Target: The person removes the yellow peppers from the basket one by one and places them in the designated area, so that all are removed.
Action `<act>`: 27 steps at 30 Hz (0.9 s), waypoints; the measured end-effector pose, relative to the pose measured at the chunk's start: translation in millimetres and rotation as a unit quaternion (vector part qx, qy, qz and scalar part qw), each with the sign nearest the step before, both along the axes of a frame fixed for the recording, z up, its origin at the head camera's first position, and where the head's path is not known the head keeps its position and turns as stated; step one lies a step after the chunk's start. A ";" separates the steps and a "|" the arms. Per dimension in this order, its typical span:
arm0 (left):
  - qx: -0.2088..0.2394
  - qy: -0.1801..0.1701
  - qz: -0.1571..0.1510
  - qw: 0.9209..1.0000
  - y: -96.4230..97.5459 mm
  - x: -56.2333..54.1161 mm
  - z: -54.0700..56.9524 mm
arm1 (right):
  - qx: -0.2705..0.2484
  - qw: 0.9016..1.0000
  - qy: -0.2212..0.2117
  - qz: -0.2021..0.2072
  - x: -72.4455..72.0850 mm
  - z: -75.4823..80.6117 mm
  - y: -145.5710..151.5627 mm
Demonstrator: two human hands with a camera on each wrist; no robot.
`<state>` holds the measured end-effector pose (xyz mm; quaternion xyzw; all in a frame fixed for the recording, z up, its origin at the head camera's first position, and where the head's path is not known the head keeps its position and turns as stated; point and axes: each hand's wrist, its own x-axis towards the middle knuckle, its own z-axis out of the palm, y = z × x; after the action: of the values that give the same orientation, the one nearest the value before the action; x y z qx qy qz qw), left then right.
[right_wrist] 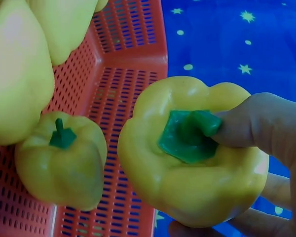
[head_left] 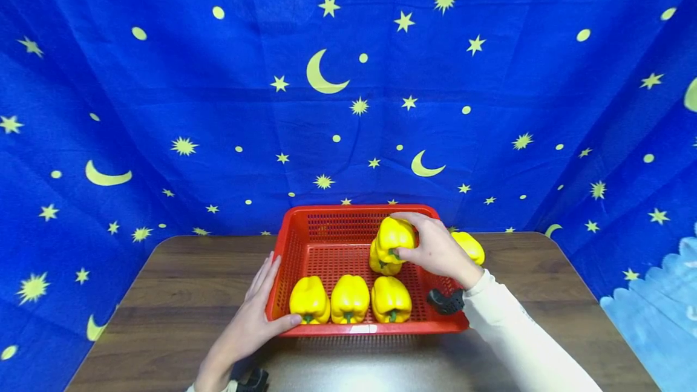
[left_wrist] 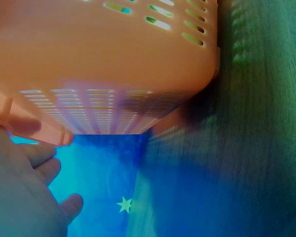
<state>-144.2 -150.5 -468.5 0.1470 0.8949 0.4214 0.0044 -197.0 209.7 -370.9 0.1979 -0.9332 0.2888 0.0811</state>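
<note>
My right hand (head_left: 435, 245) grips a yellow bell pepper (head_left: 395, 233) over the right part of a red plastic basket (head_left: 321, 213). Its thumb lies by the green stem in the right wrist view, where the held pepper (right_wrist: 182, 190) appears large. Partly hidden below it, another pepper (head_left: 383, 266) sits inside the basket. Along the front wall stand three more in a row: a left pepper (head_left: 309, 298), a middle pepper (head_left: 350, 297) and a right pepper (head_left: 391, 298). My left hand (head_left: 253, 313) rests on the basket's left front corner, fingers extended along the side, thumb at the front rim.
One more yellow pepper (head_left: 469, 247) is on the table outside the basket's right side, partly behind my right hand. The wooden table (head_left: 179, 295) ends at a blue star-patterned cloth (head_left: 245, 107). A light blue fabric (head_left: 659, 301) hangs at the right.
</note>
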 end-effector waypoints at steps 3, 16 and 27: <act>-0.001 0.002 -0.001 1.000 0.0 1.0 -0.2 | -0.001 1.000 0.004 -0.010 2.2 -0.9 6.4; -0.004 -0.003 -0.001 1.000 -0.7 0.3 -0.2 | -0.017 0.999 0.000 -0.037 9.2 3.6 32.9; 0.003 0.005 -0.007 1.000 -2.8 -1.2 0.2 | -0.018 0.997 -0.026 -0.064 11.3 8.4 54.8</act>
<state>-145.4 -153.3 -468.2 0.1551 0.8925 0.4236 0.0022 -185.6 264.5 -362.5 0.1285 -0.9403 0.3051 0.0788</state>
